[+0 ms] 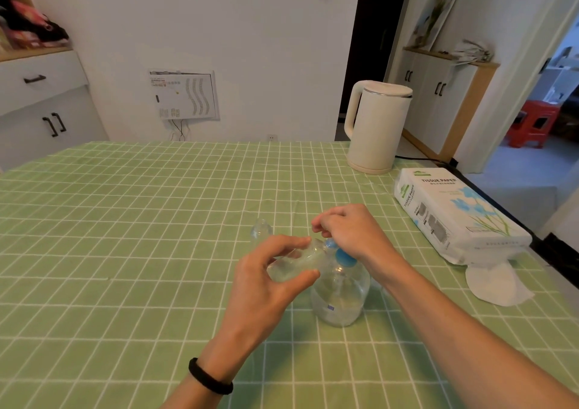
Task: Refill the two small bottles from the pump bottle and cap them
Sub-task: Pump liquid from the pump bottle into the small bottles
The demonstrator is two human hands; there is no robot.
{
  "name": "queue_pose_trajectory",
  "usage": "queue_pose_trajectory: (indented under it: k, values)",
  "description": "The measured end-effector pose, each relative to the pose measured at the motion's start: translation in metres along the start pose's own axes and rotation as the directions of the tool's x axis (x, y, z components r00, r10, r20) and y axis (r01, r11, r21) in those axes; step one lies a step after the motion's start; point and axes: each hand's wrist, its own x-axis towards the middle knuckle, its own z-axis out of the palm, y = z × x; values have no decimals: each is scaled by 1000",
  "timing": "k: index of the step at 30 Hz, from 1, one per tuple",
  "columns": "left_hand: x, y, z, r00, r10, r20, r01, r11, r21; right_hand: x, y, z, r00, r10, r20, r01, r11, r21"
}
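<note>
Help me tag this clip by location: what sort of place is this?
Most likely a home dining or kitchen area. A green checked tablecloth covers the work surface, with a white electric kettle and a pack of tissue paper on it. White cupboards stand against the wall.

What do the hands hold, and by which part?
Left hand grips a tilted small bottle by its body. Right hand lies over the pump head; whether its curled fingers hold anything cannot be told.

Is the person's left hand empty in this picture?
No, the left hand grips a small clear bottle, held tilted toward the pump bottle.
</note>
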Motion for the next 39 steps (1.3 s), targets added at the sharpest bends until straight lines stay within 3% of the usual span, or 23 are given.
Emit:
queue_pose_trajectory:
  k: [16,26,39]
  values:
    - [1,9,-2,1000,-5,2,5,1000,-15,1,-7,-4,998,-53,-17,53,998,-33]
    - [0,-1,2,1000,-17,-10,17,1000,-25,0,2,1,1000,21,3,-21,1000,0]
    - [0,10,-2,1000,-7,-7,7,1000,11,-4,-5,-3,1000,-21,0,21,999,-30]
